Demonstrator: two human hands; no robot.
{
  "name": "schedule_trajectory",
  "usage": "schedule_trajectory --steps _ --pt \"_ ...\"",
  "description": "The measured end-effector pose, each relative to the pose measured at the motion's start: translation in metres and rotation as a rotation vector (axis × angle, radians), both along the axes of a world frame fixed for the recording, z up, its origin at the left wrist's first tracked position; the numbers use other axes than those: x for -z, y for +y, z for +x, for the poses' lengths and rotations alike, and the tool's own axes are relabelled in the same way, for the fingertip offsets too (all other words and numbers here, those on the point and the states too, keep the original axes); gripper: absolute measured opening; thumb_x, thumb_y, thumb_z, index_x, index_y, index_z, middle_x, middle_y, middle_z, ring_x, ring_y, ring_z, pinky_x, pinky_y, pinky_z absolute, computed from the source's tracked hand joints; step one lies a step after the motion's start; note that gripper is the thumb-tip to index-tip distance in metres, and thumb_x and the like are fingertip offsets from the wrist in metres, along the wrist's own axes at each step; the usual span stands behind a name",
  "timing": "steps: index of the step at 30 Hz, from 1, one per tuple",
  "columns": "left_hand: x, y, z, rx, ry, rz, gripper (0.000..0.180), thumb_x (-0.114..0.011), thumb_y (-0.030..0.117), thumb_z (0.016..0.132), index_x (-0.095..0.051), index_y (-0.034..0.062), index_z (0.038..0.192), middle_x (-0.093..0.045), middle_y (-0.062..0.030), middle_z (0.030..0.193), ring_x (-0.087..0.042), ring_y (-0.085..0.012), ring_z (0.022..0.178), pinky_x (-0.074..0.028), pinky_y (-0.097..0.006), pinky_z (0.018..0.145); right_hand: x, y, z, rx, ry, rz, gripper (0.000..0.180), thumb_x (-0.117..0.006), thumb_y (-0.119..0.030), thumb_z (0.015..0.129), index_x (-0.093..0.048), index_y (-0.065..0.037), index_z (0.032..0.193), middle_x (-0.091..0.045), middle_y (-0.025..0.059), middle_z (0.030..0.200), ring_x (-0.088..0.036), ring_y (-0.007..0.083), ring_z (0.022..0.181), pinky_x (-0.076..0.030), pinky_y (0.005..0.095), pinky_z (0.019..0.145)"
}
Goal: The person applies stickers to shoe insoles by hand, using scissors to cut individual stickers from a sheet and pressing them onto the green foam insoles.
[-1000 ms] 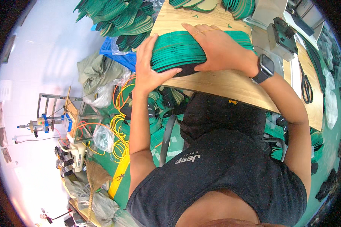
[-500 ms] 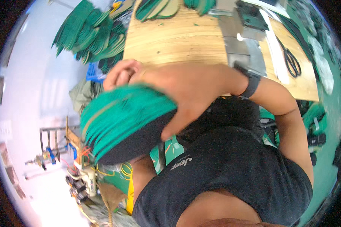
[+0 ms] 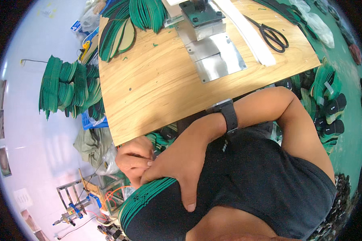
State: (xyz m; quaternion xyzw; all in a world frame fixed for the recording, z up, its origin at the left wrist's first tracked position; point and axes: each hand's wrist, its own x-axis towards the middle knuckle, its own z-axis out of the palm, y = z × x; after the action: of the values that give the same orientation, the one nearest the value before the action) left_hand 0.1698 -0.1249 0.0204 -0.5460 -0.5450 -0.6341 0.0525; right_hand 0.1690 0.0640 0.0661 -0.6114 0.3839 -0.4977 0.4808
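At seven o'clock, right hand [image 3: 185, 150] grasps gathered insoles [image 3: 147, 199]; left hand [image 3: 134, 156] curls, hold unclear; eleven-o'clock stacks [image 3: 110, 34] lie untouched.

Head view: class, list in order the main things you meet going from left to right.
Green stacks → left hand → right hand → wristwatch → black scissors → whitish plastic.

A stack of insole-shaped pieces [image 3: 151, 207] is showing green layered edges and a black face. Its layers are lying close together, and it is leaning tilted off the counter [image 3: 149, 96], the right hand [image 3: 181, 158] gripping its upper end.
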Motion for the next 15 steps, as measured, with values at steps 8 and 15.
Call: schedule_trajectory --steps 8,15 --pt "-0.043 -0.034 -0.005 -0.196 -0.401 0.38 0.013 -0.059 0.015 0.091 -0.054 0.0033 0.094 -0.053 -0.0036 0.069 -0.048 -0.0166 0.052 -0.048 -0.033 0.055 -0.02 0.048 -0.022 0.709 0.617 -0.393 0.079 -0.082 -0.032 0.059 -0.045 0.0 0.121 -0.054 0.0196 0.111 -0.051 0.0374 0.111 -0.041 0.0404 0.092" --pt "-0.047 -0.069 -0.009 -1.044 0.027 -0.269 0.014 -0.056 0.013 0.092 -0.059 -0.0001 0.089 -0.058 -0.0044 0.073 -0.051 -0.011 0.06 -0.042 -0.026 0.056 -0.02 0.067 -0.053 1.016 1.033 -0.334 0.084 -0.078 -0.031 0.065 -0.04 -0.001 0.134 -0.051 0.0209 0.127 -0.048 0.0379 0.118 -0.039 0.0444 0.1"
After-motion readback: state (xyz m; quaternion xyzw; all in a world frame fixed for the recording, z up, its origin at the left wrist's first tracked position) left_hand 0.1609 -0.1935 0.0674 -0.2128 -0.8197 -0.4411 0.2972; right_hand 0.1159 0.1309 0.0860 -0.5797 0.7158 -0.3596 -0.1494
